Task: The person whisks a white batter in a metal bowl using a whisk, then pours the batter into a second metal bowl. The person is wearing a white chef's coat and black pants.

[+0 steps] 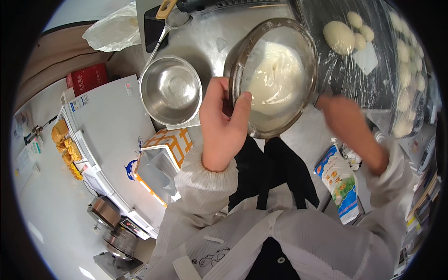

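My left hand point(225, 122) grips the left rim of a large metal mixing bowl point(241, 66), which is tilted. White, glossy batter or cream point(278, 78) lies inside the bowl. Blurred, my right hand point(344, 115) is at the bowl's right side, its fingers around a short piece of something by the rim; what it is cannot be made out. An empty stainless steel pot point(171, 91) stands left of the bowl. Beyond the pot, a small strainer point(177, 18) with a wooden handle lies near a dark scale-like plate point(151, 31).
Dough balls point(338, 37) lie under plastic film at the upper right, with more wrapped dough pieces point(404, 77) beyond. A flour bag point(339, 185) is below my right hand. An open orange-and-white box point(157, 168) and a white freezer point(108, 115) are at left.
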`<action>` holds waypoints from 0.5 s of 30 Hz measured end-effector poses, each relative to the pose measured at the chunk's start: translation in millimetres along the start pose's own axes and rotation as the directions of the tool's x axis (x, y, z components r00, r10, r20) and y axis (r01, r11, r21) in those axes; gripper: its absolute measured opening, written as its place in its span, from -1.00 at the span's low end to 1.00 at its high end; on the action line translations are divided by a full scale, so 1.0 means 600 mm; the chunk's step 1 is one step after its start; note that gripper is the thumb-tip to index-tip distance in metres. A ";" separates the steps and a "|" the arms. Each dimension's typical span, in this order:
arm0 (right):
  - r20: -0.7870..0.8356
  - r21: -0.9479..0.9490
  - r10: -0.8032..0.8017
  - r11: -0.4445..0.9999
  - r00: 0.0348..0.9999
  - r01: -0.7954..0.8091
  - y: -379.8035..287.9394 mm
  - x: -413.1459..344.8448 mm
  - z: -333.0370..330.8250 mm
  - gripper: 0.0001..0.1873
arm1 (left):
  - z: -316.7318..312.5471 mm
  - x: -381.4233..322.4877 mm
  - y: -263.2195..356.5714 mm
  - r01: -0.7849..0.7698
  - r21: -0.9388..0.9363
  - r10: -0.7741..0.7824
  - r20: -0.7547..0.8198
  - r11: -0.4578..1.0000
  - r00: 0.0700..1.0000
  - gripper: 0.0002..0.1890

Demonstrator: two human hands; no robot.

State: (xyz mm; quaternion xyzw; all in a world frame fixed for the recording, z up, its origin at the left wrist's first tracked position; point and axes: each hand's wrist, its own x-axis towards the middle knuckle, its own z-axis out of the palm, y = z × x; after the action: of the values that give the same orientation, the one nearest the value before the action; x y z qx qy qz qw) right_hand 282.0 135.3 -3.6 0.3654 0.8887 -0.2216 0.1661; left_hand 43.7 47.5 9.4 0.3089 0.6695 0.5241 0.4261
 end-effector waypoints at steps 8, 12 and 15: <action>0.061 0.123 0.011 0.992 0.998 -0.018 -0.024 0.005 -0.023 -0.89 | -0.013 0.003 -0.015 -0.005 0.002 0.005 -0.015 1.000 1.000 -0.89; -0.019 0.225 0.118 0.968 0.993 -0.110 0.008 0.004 0.011 -0.87 | -0.019 -0.008 -0.015 0.013 -0.023 -0.013 -0.012 1.000 1.000 -0.89; 0.036 0.295 -0.018 0.955 0.999 0.006 -0.003 0.004 0.018 -0.88 | -0.022 -0.001 -0.028 -0.023 -0.045 0.021 -0.042 0.999 0.999 -0.89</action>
State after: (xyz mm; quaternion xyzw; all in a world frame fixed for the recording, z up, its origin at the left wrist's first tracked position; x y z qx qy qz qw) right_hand 280.7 130.2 -13.3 0.3763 0.8446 -0.3596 0.1255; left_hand 32.7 36.8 -5.3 0.2957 0.6626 0.5502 0.4133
